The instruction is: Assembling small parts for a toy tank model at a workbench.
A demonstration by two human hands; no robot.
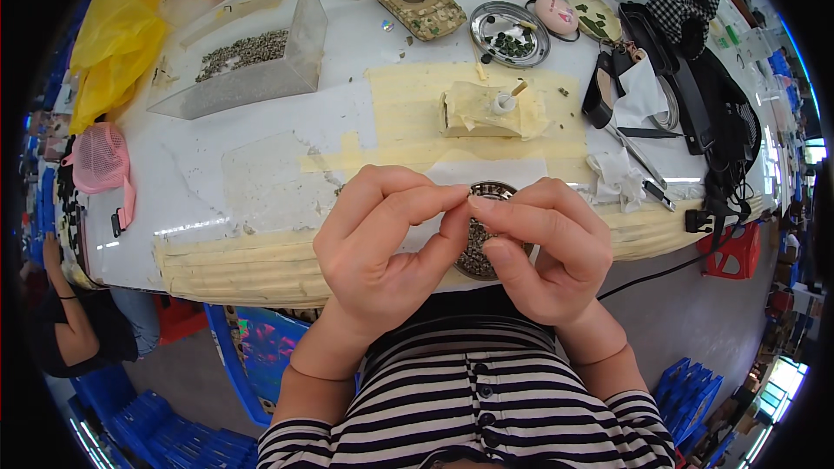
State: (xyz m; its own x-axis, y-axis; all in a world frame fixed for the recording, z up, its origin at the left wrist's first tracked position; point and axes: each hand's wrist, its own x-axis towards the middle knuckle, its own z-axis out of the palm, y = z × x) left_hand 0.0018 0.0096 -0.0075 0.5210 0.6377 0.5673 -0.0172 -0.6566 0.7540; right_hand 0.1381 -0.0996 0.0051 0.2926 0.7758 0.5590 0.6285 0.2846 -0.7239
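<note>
Both my hands meet fingertip to fingertip above a round metal dish (476, 262) filled with small metallic pieces. My left hand (382, 243) is closed in a pinch, thumb and fingers together. Opposite it, my right hand (556, 247) is bent the same way, its index fingertip almost touching the left one. Whatever sits between the fingertips is too small to make out. Beyond the hands stands a tape-covered block (486, 113) bearing a small white cup (504, 103) with a thin stick in it.
A clear box (234, 97) of small metal pieces stands at the left, near a yellow bag (117, 43) and pink mesh fan (100, 161). Behind are a camouflage case (417, 2) and a steel plate (510, 33) with dark green bits. Tweezers (641, 156) lie right. Another person's arm (74, 313) shows at left.
</note>
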